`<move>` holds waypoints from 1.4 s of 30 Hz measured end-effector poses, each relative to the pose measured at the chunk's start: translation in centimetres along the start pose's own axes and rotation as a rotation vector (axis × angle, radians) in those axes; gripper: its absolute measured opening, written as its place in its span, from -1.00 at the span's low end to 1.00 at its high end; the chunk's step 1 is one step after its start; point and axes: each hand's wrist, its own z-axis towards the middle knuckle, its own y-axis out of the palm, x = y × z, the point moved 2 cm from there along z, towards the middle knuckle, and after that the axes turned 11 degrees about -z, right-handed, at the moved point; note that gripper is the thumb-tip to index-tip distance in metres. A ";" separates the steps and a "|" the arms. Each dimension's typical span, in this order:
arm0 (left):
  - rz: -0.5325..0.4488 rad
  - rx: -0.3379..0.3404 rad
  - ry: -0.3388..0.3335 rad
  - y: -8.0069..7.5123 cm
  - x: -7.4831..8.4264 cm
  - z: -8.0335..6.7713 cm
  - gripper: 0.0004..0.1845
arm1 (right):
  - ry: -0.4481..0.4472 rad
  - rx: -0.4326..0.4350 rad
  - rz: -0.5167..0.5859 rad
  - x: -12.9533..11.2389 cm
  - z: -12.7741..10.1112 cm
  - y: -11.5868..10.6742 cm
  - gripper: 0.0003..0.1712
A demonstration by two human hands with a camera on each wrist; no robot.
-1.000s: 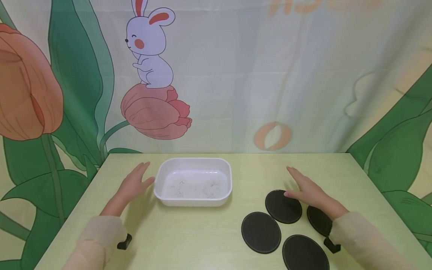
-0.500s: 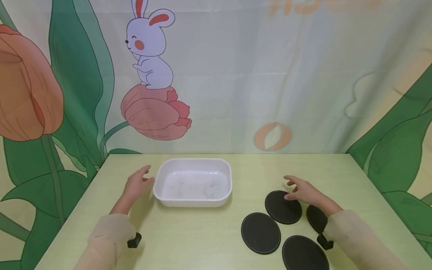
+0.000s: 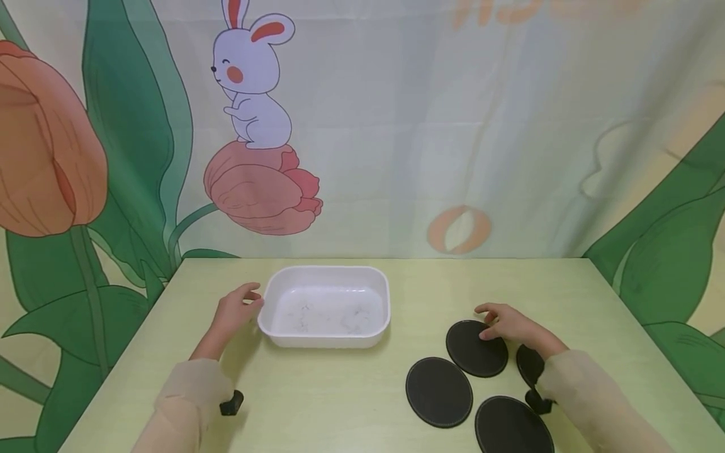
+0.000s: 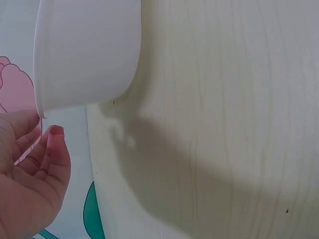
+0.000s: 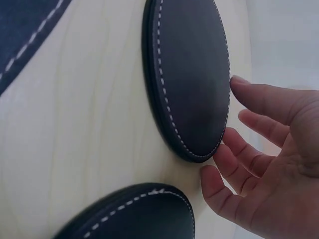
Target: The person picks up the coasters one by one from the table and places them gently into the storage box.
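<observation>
A white rectangular tray (image 3: 328, 341) stands at the back of the table, left of centre. My left hand (image 3: 233, 313) is at its left side, fingers loosely bent; in the left wrist view the thumb tip meets the rim corner of the tray (image 4: 89, 55). On the right lie several round black coasters with pale stitching. My right hand (image 3: 512, 325) hovers over the farthest coaster (image 3: 474, 357), its fingers relaxed. Seen from the right wrist, the fingertips (image 5: 212, 179) are right at the edge of this coaster (image 5: 192, 74), apart from one another. The right forearm partly hides another coaster (image 3: 528, 365).
Closer to me are two more coasters, one at the left (image 3: 438, 393) and one cut off by the bottom of the head view (image 3: 514, 428). Behind the pale wooden table (image 3: 340, 402) hangs a cloth (image 3: 368, 126) printed with a rabbit and tulips.
My right hand has come down and back toward the farthest coaster, its fingers bending. The left hand has shifted slightly right to the tray's rim, fingers more bent. Tray and coasters stay put.
</observation>
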 end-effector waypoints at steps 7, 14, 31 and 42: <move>-0.139 -0.052 -0.089 0.4 0.0 0.0 -0.53 | 0.001 -0.036 0.005 0.2 0.7 0.2 -0.43; -0.200 -0.068 -0.185 0.6 0.0 0.2 -0.54 | -0.028 -0.034 -0.002 0.2 1.1 0.2 -0.53; -0.221 -0.056 -0.201 0.7 -0.2 0.4 -0.57 | 0.036 -0.059 -0.022 -0.2 1.5 0.1 -0.68; -0.227 -0.057 -0.188 0.7 0.0 0.2 -0.57 | 0.085 -0.088 -0.062 -0.6 1.8 0.0 -0.73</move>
